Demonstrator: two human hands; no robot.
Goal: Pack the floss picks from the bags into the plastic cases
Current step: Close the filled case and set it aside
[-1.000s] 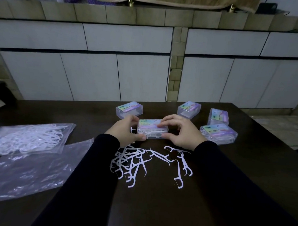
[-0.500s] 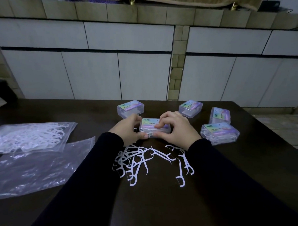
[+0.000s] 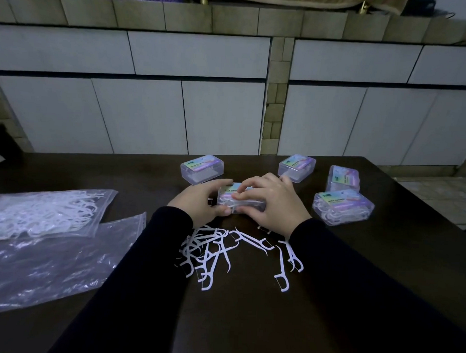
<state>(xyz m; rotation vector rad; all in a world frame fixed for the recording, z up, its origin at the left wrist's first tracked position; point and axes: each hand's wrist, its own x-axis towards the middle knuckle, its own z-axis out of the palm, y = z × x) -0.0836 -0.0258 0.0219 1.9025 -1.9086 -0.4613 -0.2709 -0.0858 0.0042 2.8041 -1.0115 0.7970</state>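
Left hand (image 3: 198,203) curls its grip round the left end of the centre plastic case (image 3: 240,200); right hand (image 3: 274,205) pinches its lid and near edge. Case sits mid-surface (image 3: 383,263). Counted: five cases, four others from 11 to 2 o'clock; two bags (image 3: 43,213) at 9 o'clock; loose floss picks (image 3: 218,250) at 6 o'clock. Versus one second ago: right fingers lie further across the lid.

Both arms in dark sleeves, reaching forward and converging at the middle. Left hand (image 3: 198,200) curled around the left end of a case (image 3: 241,200), thumb near. Right hand (image 3: 274,202) arched over its top, fingers (image 3: 248,186) bent, pressing down.
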